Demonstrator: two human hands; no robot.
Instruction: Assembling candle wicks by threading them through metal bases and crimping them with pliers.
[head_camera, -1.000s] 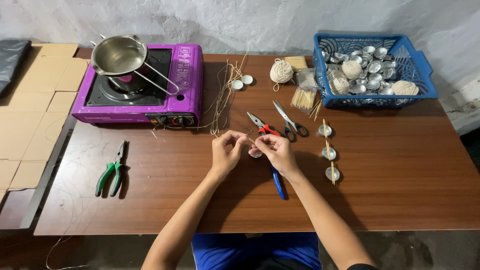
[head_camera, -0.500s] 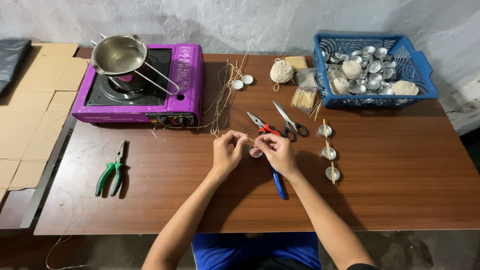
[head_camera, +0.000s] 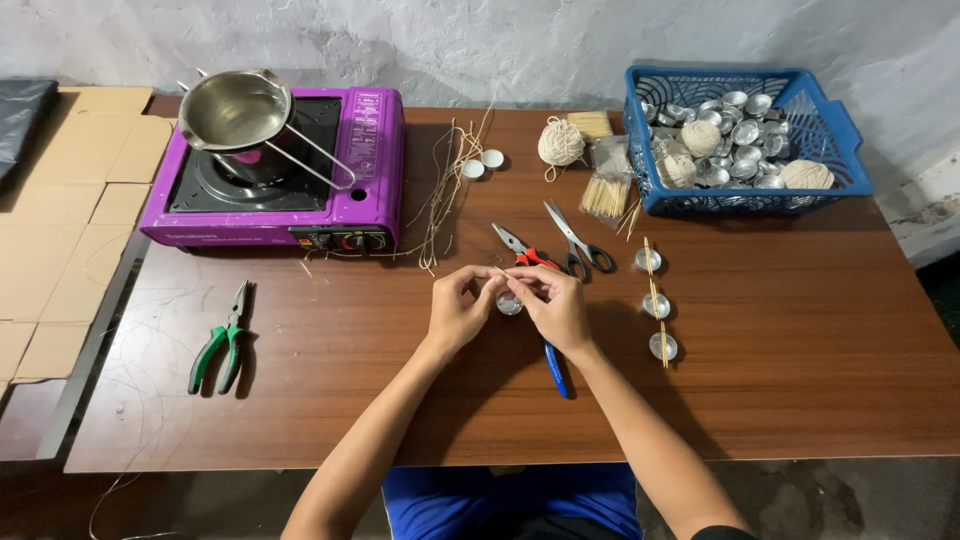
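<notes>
1. Head view, my hands: I am holding my left hand and my right hand close together at the middle of the wooden table, fingertips pinched narrow around a thin stick or wick end. Directly under my fingers a small metal cup is sitting on the table. Compared with the views from a second ago, almost nothing is shifting: both hands are staying in the same spot over the cup, so I am judging that this fine fitting step is still going on.

2. Head view, surroundings: three finished-looking cups with sticks are lying just right of my right hand. Red-handled pliers and scissors are resting just beyond my fingers, a blue pen partly under my right wrist. The blue basket of empty cups is standing far right, the purple stove with its steel pot far left, green pliers near the left edge.
</notes>
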